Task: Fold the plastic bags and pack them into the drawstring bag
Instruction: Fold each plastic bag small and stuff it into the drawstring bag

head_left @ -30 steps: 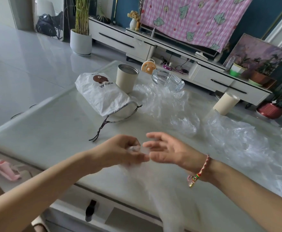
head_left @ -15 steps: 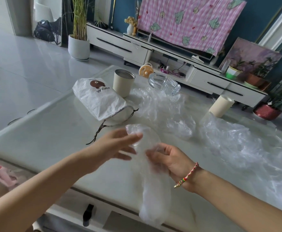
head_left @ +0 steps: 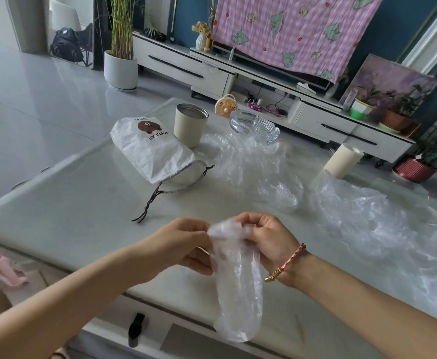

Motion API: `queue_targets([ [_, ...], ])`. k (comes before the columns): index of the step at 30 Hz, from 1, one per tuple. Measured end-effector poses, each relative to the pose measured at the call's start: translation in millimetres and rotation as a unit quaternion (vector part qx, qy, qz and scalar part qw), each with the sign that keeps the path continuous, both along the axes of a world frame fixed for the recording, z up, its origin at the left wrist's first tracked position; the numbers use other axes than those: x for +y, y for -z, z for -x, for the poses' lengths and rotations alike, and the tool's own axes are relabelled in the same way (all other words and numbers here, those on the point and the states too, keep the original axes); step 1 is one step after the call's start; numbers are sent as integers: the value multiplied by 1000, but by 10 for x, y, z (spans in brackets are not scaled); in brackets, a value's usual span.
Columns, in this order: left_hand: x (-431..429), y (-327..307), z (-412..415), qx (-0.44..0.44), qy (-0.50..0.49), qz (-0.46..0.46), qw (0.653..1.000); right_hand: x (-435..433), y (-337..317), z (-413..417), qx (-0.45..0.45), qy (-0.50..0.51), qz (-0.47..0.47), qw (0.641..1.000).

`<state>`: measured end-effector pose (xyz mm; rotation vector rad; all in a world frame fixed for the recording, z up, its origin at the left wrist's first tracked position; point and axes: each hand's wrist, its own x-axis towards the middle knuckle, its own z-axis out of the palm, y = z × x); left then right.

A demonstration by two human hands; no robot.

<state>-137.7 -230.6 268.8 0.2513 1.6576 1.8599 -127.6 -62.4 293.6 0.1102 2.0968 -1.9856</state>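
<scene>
The left hand [head_left: 183, 244] and right hand [head_left: 266, 239] both pinched the bunched top of one clear, crinkly, tube-shaped plastic bag [head_left: 238, 286], while one crumpled white drawstring bag [head_left: 150, 149] lay beyond.

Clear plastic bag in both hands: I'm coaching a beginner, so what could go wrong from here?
1. The left hand and right hand pinch only the top of the clear plastic bag; its limp length hangs free, so folds may slip apart.
2. The white bear-print drawstring bag lies with its mouth barely open; opening it may cost a hand and loosen the fold.
3. Loose clear bags lie beside the ribbed glass dish; tugging one could drag it.
</scene>
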Motion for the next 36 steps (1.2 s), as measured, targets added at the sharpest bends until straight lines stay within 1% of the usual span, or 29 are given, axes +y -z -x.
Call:
queue_targets([
  [2, -19, 5, 15, -114, -18, -68, 991, -10, 15, -17, 113, -10, -93, 989],
  [3, -20, 10, 18, -163, -29, -103, 981, -19, 23, -30, 176, -22, -147, 973],
  [5, -20, 30, 6, -219, -30, -138, 965, -26, 62, -52, 272, -37, -226, 934],
  [6, -19, 44, -8, -225, -15, -139, 964, -30, 76, -65, 303, -37, -242, 921],
  [7, -17, 52, -29, -218, 5, -134, 967, -34, 85, -76, 322, -35, -244, 914],
  [9, -12, 50, -69, -195, 24, -115, 974, -27, 79, -72, 306, -38, -225, 924],
  [11, -19, 39, -84, -184, 4, -99, 978, -5, 56, -38, 255, -44, -204, 944],
  [12, -23, 40, -72, -178, -13, -95, 979, 20, 41, -19, 247, -43, -206, 946],
  [13, -32, 51, -48, -170, -34, -91, 981, 50, 15, -7, 272, -38, -230, 934],
  [14, -52, 61, -19, -161, -56, -89, 981, 72, -21, 5, 326, -35, -285, 900],
  [15, -56, 68, 3, -150, -77, -88, 982, 109, -54, 9, 394, -46, -363, 843],
  [16, -67, 77, 20, -138, -98, -86, 982, 131, -65, 15, 462, -79, -441, 765],
  [17, -74, 91, 31, -129, -117, -86, 981, 126, -55, 5, 516, -120, -500, 686],
  [18, -75, 100, 36, -120, -132, -89, 980, 96, -47, -23, 549, -153, -530, 627],
  [19, -71, 99, 35, -112, -142, -95, 979, 48, -29, -54, 570, -172, -535, 599],
  [20, -64, 93, 28, -104, -152, -102, 978, 1, 2, -80, 586, -179, -518, 597],
  [22, -54, 82, 18, -91, -160, -110, 977, -55, 65, -119, 609, -179, -460, 620],
  [23, -52, 69, 14, -84, -165, -113, 976, -69, 90, -120, 613, -175, -431, 639],
  [24, -48, 61, 13, -78, -173, -117, 975, -77, 104, -116, 603, -168, -399, 670],
  [25, -45, 64, 20, -76, -186, -121, 972, -96, 100, -116, 574, -154, -366, 716],
  [27, -29, 53, 35, -74, -213, -125, 966, -147, 62, -152, 486, -113, -299, 813],
  [28, -23, 48, 36, -72, -224, -121, 964, -173, 46, -172, 437, -98, -275, 851],
  [29, -16, 46, 36, -63, -233, -109, 964, -196, 32, -190, 388, -90, -262, 879],
  [31, -1, 50, 30, -23, -244, -72, 967, -213, 23, -185, 309, -82, -245, 915],
  [33, 20, 29, 8, 20, -252, -50, 966, -212, 30, -126, 255, -66, -206, 943],
  [34, 34, 9, -4, 32, -249, -48, 967, -215, 39, -87, 233, -53, -189, 952],
  [36, 60, -26, -12, 30, -226, -64, 972, -221, 64, -24, 202, -22, -190, 960],
])
